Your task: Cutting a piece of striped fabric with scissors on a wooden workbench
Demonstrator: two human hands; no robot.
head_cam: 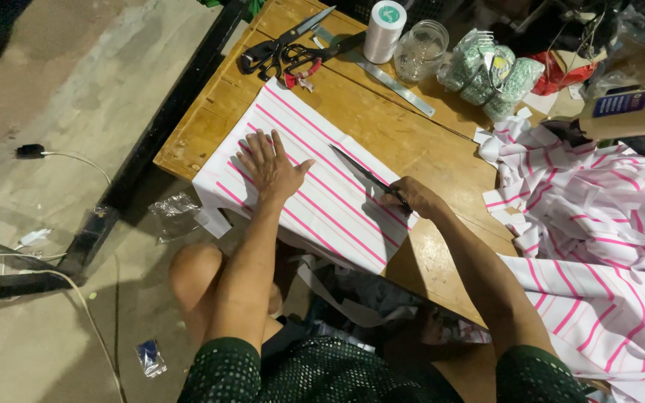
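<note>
A person's left hand (272, 168) is pressing flat, fingers spread and gripping nothing, on a white cloth with pink stripes (315, 201), apparently pinning it against the wooden table (404, 134). The right hand (414, 198) is clenching a pair of scissors (363, 175), blades lying on the cloth just beyond its fingertips, pointing toward the far edge. Bare tabletop is lying open past the blades; a heap of striped fabric (599, 246) is crowding the right.
</note>
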